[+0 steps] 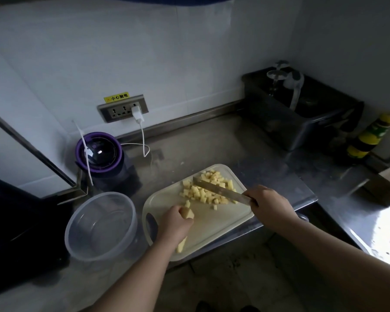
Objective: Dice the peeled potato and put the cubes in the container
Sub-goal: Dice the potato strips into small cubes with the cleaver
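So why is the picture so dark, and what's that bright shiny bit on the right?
Head view: dim room light leaves the steel counter murky; light glares off it at the right edge; the wide lens curves the wall; the potato cubes show clearly.

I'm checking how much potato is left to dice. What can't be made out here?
Head view:
- potato piece: mostly covered by the left hand, size unclear.
- knife: handle hidden inside the right hand.
- black bin: contents lost in the dark.
- bottle: label blurred.
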Available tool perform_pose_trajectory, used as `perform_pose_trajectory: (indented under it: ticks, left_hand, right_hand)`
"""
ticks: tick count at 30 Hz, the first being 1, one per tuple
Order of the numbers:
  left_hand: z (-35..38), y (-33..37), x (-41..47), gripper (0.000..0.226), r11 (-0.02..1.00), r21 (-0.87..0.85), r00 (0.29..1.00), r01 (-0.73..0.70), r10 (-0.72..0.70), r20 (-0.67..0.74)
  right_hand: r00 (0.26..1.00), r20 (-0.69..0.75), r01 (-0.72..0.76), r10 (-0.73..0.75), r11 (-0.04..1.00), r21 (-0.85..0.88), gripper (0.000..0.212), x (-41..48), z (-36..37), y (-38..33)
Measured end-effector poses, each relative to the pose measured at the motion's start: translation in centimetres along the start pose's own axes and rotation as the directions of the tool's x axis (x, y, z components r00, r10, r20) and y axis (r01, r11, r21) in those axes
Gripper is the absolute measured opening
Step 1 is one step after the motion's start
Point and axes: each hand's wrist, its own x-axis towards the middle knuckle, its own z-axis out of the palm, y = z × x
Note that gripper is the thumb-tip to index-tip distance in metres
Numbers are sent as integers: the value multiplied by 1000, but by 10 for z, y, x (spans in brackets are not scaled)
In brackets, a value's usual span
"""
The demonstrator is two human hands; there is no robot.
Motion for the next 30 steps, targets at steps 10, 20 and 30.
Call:
perform_pose_trajectory:
  ticks: [10, 20, 30]
  left_hand:
    - [1, -42, 7, 52, 897, 394, 979, -200, 201, 41]
    - [3, -53, 20, 59, 831, 516, 961, -209, 273, -50]
    - [10, -37, 21, 49, 685, 685, 920, -248, 387, -55]
  right_hand:
    - [967, 252, 56, -38, 996, -67, 18, 5, 31, -28]
    - [985, 170, -22, 31, 998, -54, 31, 9, 42, -24]
    - [994, 84, -75, 73, 997, 25, 34, 8, 11, -13]
